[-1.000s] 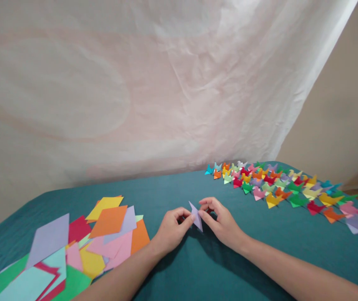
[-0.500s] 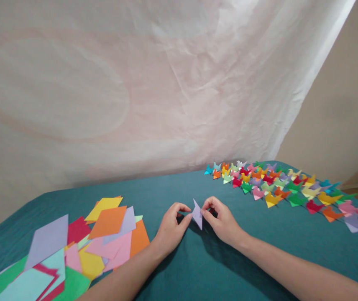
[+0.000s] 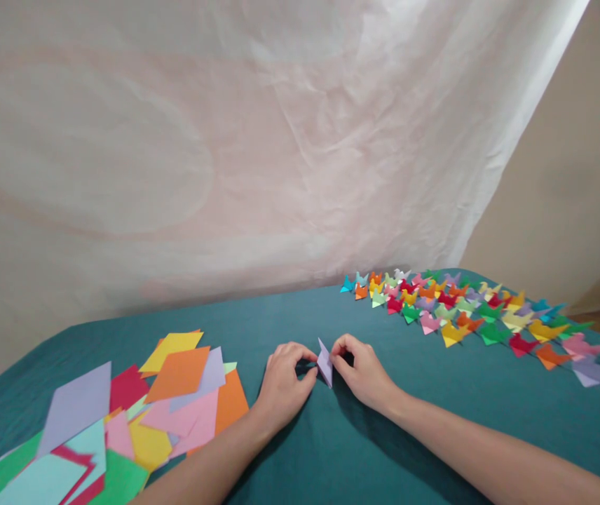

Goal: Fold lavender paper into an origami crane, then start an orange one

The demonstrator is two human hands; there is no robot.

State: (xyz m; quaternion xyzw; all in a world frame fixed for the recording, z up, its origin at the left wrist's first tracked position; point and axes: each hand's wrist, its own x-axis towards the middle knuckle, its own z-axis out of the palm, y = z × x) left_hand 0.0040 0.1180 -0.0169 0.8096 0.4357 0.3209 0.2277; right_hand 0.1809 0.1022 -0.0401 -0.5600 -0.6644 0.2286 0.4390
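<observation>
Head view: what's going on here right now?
A person's right hand pinches a small folded purple paper above a teal tabletop. The left hand is at its other edge; whether it touches is hard to tell. Loose colored sheets lie overlapping on the left, and folded paper birds stand in rows on the right.

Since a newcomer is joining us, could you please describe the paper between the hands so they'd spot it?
On the teal table, look between the sheets and paper birds. The lilac paper is between the left hand and right hand, apart from both groups.
</observation>
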